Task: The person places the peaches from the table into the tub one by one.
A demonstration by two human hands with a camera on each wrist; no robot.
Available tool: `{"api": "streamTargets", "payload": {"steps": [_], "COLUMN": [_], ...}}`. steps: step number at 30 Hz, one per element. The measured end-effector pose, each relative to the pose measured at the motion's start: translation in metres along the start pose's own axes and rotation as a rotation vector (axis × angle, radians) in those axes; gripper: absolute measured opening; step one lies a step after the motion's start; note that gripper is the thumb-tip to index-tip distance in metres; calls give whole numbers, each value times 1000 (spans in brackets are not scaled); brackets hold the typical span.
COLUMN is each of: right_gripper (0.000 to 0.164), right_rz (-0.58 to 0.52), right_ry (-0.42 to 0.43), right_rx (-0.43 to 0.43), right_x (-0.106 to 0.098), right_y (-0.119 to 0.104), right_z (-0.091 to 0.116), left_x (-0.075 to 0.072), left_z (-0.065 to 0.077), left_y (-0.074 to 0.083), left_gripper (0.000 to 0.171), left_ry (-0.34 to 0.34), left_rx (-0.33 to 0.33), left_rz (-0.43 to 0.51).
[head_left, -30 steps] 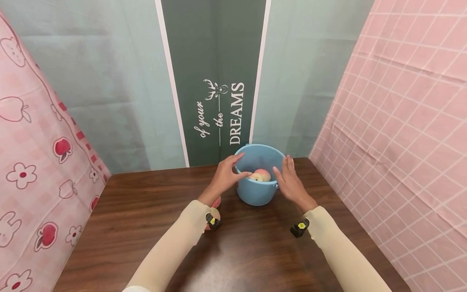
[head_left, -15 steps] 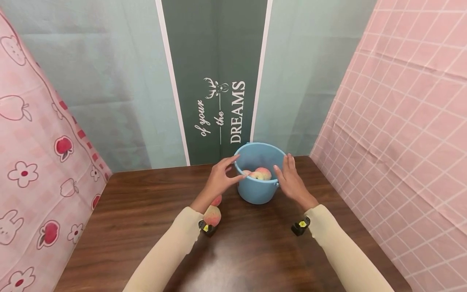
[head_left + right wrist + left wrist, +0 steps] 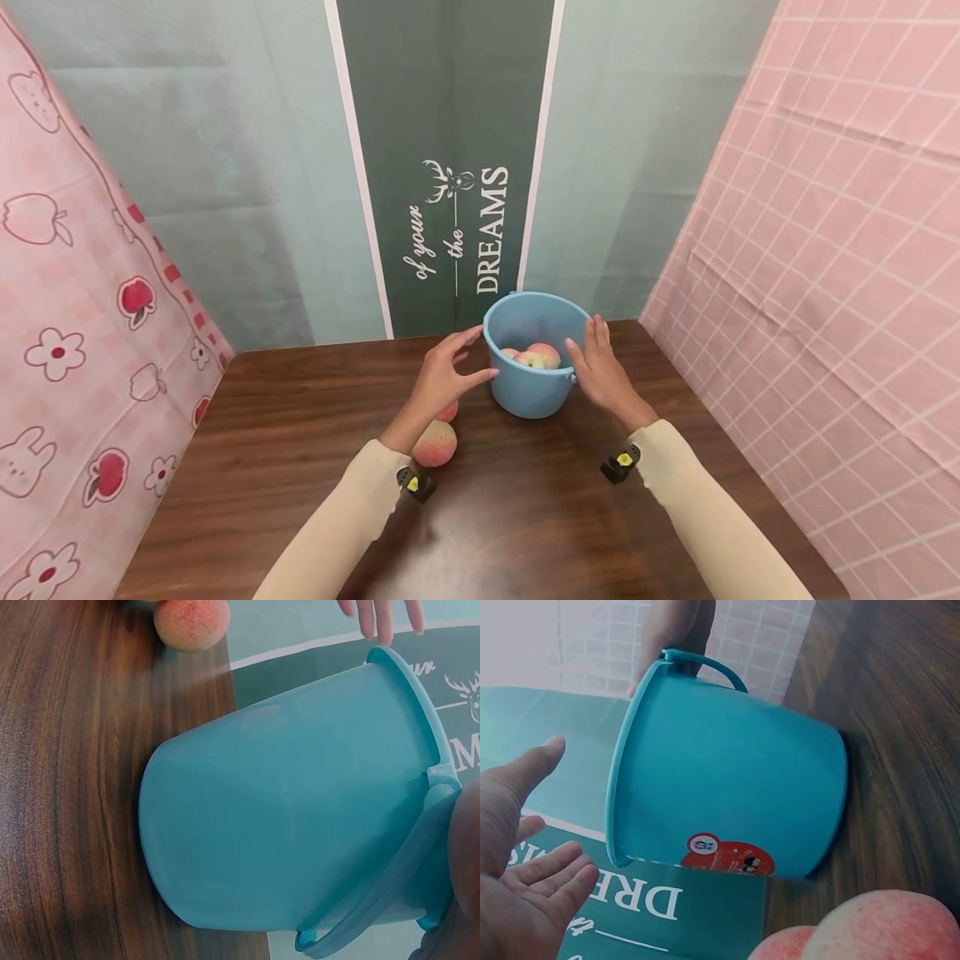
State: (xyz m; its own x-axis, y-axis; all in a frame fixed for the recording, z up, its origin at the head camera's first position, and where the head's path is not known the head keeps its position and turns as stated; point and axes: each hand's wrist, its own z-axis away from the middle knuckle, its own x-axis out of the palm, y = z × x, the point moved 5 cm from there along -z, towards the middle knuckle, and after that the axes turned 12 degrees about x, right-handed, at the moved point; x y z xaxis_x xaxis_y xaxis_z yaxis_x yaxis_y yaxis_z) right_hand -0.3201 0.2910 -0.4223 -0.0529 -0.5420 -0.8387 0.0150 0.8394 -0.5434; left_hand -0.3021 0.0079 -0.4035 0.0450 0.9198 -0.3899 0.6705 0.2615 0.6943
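Note:
A light blue bucket [image 3: 528, 396] stands upright on the table, with several peaches [image 3: 543, 357] inside. My left hand [image 3: 441, 375] is at the bucket's left side, thumb and fingers spread and holding nothing; the left wrist view shows that hand [image 3: 532, 907] apart from the rim. My right hand [image 3: 603, 375] rests against the bucket's right side, its fingers straight along the outside and its thumb by the rim. Two more peaches lie on the table below my left forearm, the nearer peach [image 3: 435, 444] in full and the farther peach [image 3: 447, 412] partly hidden.
The dark wooden table [image 3: 517, 517] ends at a grey-green curtain [image 3: 247, 250] with white lettering. Pink cloths hang on both sides, the left cloth [image 3: 82, 333] patterned and the right cloth [image 3: 817, 275] checked. The bucket's handle [image 3: 382, 877] hangs down its right side.
My left hand has drawn back leftward from the bucket's rim, uncovering more peaches inside and the nearer peach on the table. My right hand has stayed at the bucket.

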Motion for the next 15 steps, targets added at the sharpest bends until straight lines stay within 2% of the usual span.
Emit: {"api": "streamTargets", "payload": {"steps": [5, 15], "right_gripper": [85, 85], "right_rz": [-3, -9], "right_ry": [4, -2], "right_rx": [-10, -15], "right_x": [-1, 0], "right_y": [2, 7], "right_z": [-1, 0], "left_x": [-5, -8], "left_z": [11, 29], "left_y": [1, 2], "left_gripper": [75, 75], "left_ry": [10, 7], "left_rx": [-24, -21], "left_rz": [-18, -43]}}
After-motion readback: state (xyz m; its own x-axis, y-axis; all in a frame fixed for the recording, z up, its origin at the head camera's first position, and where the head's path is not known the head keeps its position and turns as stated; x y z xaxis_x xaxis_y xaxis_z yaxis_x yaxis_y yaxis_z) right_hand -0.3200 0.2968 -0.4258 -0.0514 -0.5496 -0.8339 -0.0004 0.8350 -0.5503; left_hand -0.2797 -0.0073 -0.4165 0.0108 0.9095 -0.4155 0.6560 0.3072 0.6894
